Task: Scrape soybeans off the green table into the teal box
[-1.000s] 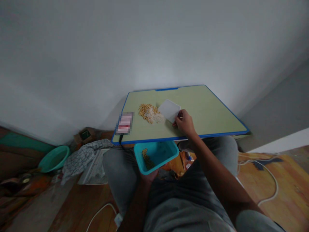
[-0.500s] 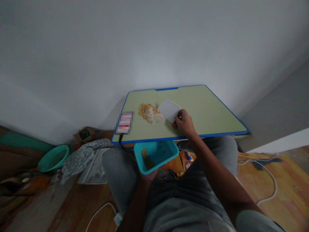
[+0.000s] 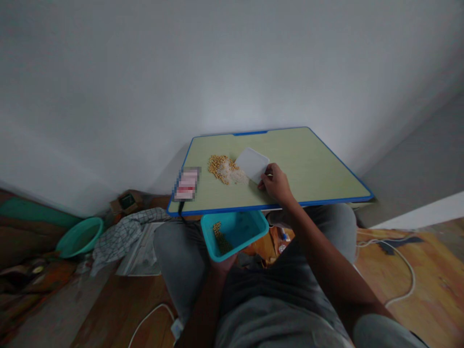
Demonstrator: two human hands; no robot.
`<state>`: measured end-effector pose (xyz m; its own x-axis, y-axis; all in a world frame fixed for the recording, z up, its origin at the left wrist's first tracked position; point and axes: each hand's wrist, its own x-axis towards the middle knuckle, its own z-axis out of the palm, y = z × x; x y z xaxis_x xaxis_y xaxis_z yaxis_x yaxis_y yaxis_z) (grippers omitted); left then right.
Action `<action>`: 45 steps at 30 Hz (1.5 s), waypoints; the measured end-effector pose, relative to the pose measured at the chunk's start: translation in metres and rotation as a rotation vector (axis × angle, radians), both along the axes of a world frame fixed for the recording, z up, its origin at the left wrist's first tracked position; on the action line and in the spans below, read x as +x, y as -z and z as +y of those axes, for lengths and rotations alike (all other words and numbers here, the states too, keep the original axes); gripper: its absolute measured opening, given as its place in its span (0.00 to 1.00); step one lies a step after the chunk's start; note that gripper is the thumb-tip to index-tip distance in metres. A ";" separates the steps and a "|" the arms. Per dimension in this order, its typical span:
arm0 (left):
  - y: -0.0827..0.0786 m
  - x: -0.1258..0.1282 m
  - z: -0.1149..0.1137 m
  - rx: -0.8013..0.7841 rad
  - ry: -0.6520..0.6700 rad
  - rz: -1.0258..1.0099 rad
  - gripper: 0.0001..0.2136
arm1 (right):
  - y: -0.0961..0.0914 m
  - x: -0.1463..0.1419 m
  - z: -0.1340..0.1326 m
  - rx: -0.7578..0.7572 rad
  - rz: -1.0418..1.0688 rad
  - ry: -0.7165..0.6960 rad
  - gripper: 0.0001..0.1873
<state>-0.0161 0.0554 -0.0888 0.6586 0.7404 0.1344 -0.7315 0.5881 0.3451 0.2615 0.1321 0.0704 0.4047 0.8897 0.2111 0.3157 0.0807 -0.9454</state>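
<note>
My right hand [image 3: 275, 183] is closed on the near right edge of a flat white scraper-like card [image 3: 252, 164], held tilted over the board. Left of the card lies a mixed heap of yellow soybeans [image 3: 217, 166] and white rice-like grains [image 3: 232, 173], the grains lying closest to it. Below the board's front edge my left hand [image 3: 224, 266] supports a turquoise plastic basin [image 3: 250, 227] from underneath; its fingers are mostly hidden. Yellowish beans and small dark green ones [image 3: 223, 243] lie in the left part of the basin.
The pale green tabletop [image 3: 304, 164] has a blue rim and stands against the wall. A blurred card on a black strap [image 3: 187, 184] lies at its left edge. A checked cloth [image 3: 121, 232] and a green basin [image 3: 81, 237] are on the floor at left, white cables [image 3: 411, 275] at right.
The white card has shifted very slightly left and away from me with my right hand. The basin, my left hand and the heap look the same.
</note>
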 end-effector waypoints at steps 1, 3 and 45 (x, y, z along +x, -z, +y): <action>-0.001 0.000 0.000 0.000 0.000 -0.001 0.33 | 0.000 0.000 0.000 0.005 -0.001 -0.003 0.10; -0.003 0.000 -0.001 -0.003 -0.002 -0.003 0.33 | 0.000 -0.001 -0.001 0.017 -0.001 -0.013 0.10; 0.006 -0.002 0.000 -0.033 -0.010 0.011 0.33 | 0.000 0.000 -0.003 0.064 -0.013 -0.085 0.12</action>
